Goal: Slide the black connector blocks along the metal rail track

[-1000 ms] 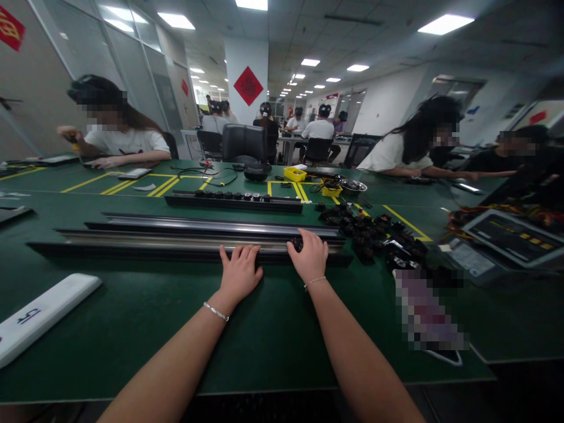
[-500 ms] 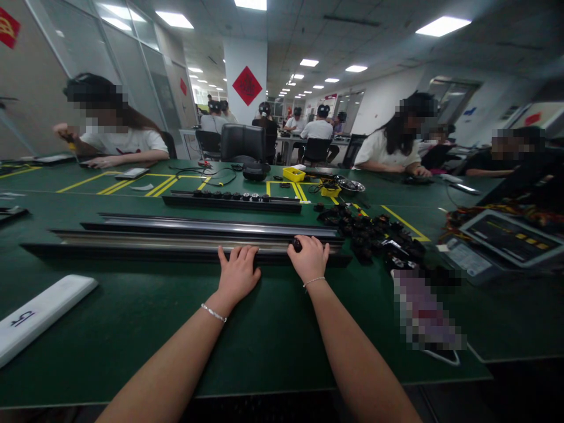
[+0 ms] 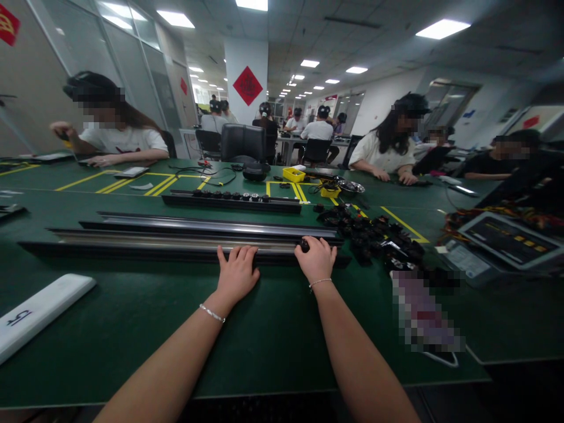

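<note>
A long black rail (image 3: 132,249) with a metallic channel lies across the green table before me. My left hand (image 3: 237,273) has its fingers hooked over the rail's near edge, around the middle of its length. Farther right, my right hand (image 3: 316,259) is closed on a small round black part (image 3: 304,245) at the channel; the fingers hide most of that part. Just behind lies a second black rail (image 3: 211,225), parallel to the first. A shorter rail (image 3: 233,202) farther back carries a row of small black and silver parts.
A pile of black parts (image 3: 370,232) lies off the rails' right end. Nearer are a phone-like object (image 3: 425,311), blurred out, and a grey metal box (image 3: 506,241) with wires. A white bar (image 3: 42,314) is at left. Yellow trays (image 3: 294,174) stand behind; co-workers sit across the table.
My right hand has slid a little to the right along the rail with the small black part. The left hand has hardly moved. The co-worker at right has shifted their hands.
</note>
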